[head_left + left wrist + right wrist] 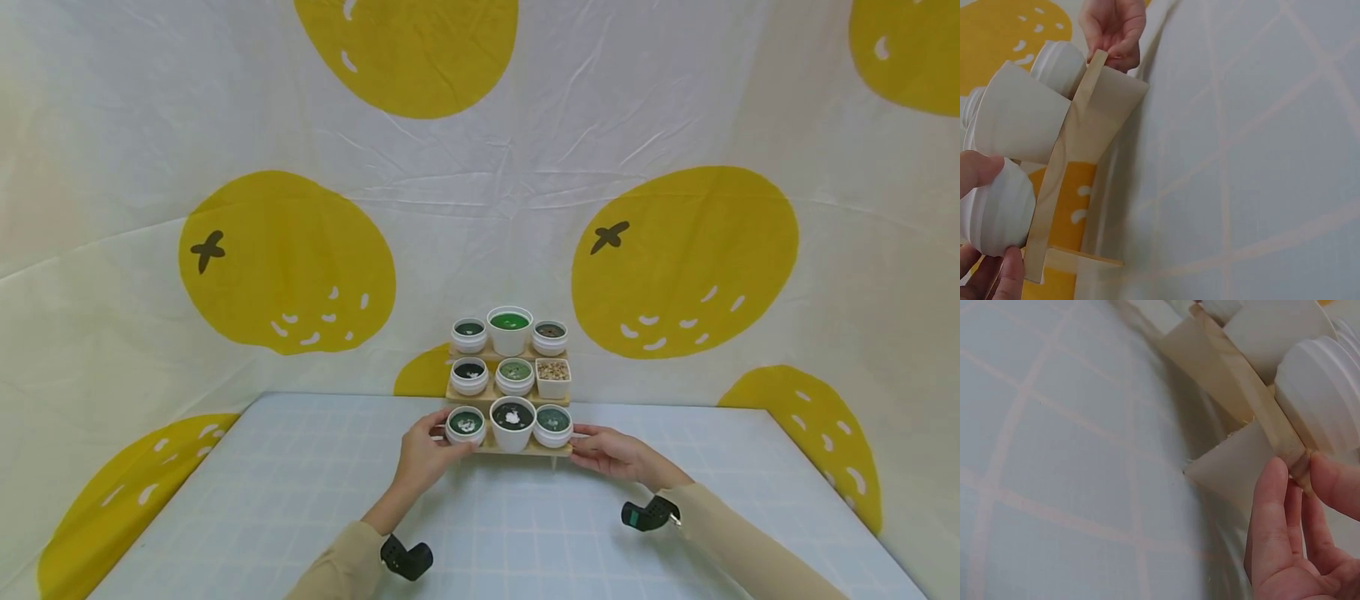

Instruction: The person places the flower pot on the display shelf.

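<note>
A three-tier wooden stand [536, 451] bears several white cups with green or dark contents. My left hand [426, 450] holds a small round pot [466, 426] at the left end of the lowest tier; thumb and fingers go round its sides in the left wrist view. Beside it stand a taller cup [513, 437] and another round pot [553, 427]. My right hand [618, 457] pinches the right end of that tier, thumb on top and fingers below, in the right wrist view. Whether the pot still touches the shelf I cannot tell.
Higher up sit a square cup of beige bits [553, 385] and a big cup of bright green [510, 337], with round pots beside them. The stand is on a pale blue checked table [525, 533]. Behind hangs a white cloth [480, 208] with yellow fruit shapes.
</note>
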`<state>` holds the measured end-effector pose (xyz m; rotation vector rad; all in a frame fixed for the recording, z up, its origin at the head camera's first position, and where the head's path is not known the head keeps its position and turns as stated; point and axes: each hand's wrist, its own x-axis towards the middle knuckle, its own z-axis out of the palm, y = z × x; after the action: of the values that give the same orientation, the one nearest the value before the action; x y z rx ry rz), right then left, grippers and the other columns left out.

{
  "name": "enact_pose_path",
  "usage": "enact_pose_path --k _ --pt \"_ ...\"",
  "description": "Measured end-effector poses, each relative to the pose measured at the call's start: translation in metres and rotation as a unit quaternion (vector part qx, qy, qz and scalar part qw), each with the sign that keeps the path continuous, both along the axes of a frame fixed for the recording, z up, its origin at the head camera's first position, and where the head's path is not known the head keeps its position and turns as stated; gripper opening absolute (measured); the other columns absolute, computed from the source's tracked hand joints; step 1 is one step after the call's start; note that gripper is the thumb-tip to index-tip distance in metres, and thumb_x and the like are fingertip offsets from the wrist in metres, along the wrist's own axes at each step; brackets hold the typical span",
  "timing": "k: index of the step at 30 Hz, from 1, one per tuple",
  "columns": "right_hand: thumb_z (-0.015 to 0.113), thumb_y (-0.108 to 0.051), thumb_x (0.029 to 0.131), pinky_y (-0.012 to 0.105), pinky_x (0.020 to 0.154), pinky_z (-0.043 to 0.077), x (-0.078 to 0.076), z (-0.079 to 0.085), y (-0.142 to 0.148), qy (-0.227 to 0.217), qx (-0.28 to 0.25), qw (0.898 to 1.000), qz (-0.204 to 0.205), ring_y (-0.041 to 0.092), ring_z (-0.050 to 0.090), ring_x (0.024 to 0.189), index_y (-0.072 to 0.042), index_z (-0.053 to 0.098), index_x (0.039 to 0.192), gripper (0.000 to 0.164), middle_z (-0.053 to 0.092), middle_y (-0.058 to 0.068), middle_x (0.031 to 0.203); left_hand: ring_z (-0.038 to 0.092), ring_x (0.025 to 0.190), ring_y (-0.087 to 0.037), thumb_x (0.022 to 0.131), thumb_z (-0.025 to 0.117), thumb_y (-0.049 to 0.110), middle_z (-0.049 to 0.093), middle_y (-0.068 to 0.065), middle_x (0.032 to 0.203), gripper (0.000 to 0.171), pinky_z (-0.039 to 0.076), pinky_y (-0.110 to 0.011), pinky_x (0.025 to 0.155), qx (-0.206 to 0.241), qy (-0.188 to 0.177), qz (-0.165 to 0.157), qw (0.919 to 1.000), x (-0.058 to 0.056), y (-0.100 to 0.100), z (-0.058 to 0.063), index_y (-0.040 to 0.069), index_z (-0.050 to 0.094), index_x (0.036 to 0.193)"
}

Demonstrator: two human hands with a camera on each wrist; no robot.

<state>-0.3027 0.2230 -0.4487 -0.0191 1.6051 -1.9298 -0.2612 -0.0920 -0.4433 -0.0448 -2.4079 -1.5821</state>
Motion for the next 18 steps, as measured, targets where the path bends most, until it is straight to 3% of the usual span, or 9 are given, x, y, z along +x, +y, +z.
enact_pose_path --k 3,10,18 --pt "0.044 -0.001 0.098 0.024 0.087 0.055 0.0000 0.0009 -0.0001 0.002 0.002 1.000 0.004 0.008 0.064 0.090 0.007 0.007 0.149 0.064 0.065 0.002 0.100 0.059 0.091 -0.019 0.068 0.087 0.022 0.064 -0.011 0.112 0.063 0.057 -0.031 0.080 0.008 0.004 0.004 0.9999 0.0004 0.0007 -0.0008 0.003 0.061 0.123" --pt "0.043 0.000 0.097 0.025 0.089 0.055 -0.0020 0.0018 -0.0001 0.005 0.004 1.000 0.009 0.009 0.063 0.092 0.008 0.004 0.150 0.066 0.063 0.003 0.102 0.061 0.087 -0.023 0.065 0.088 0.013 0.064 -0.017 0.107 0.060 0.056 -0.022 0.070 0.037 0.045 0.010 0.9982 0.0035 0.0041 0.0003 -0.001 0.063 0.118" --pt "0.045 -0.004 0.098 0.023 0.085 0.055 -0.0006 0.0026 0.0000 0.012 0.031 0.999 0.005 0.009 0.062 0.091 0.007 0.009 0.150 0.064 0.064 0.003 0.103 0.060 0.093 -0.026 0.070 0.085 0.014 0.063 -0.016 0.115 0.060 0.058 -0.038 0.080 0.039 0.049 0.015 0.9980 0.0059 0.0041 -0.0021 0.000 0.059 0.122"
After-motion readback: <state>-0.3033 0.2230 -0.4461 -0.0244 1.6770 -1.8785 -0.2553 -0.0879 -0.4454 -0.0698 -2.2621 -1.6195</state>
